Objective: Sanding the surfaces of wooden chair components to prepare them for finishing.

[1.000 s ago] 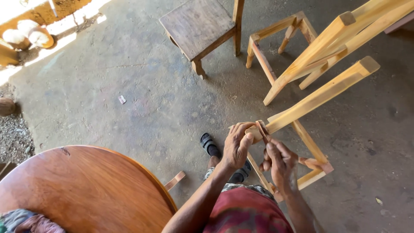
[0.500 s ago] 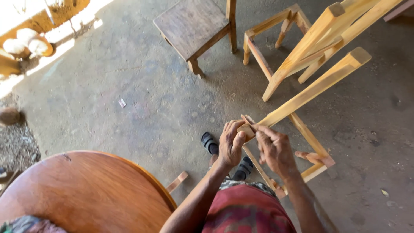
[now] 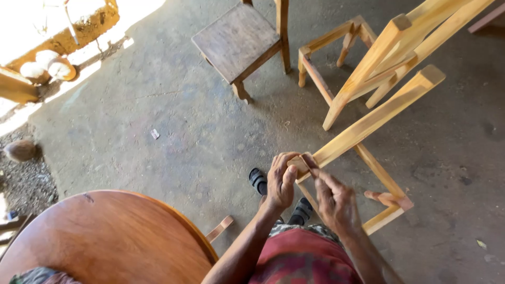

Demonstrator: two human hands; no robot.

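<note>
Both hands are working the wooden frame (image 3: 368,123): left hand (image 3: 281,181) pinching the rail end, right hand (image 3: 334,200) pressing fingertips beside that grip (keep pressure even, I'd judge).

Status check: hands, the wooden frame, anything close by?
Left hand and right hand both grip the wooden frame at its near end. Round table lower left, apart.

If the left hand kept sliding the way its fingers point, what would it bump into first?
The left hand already touches the end of the pale wooden frame leg; going on, it would probably follow that leg.
</note>
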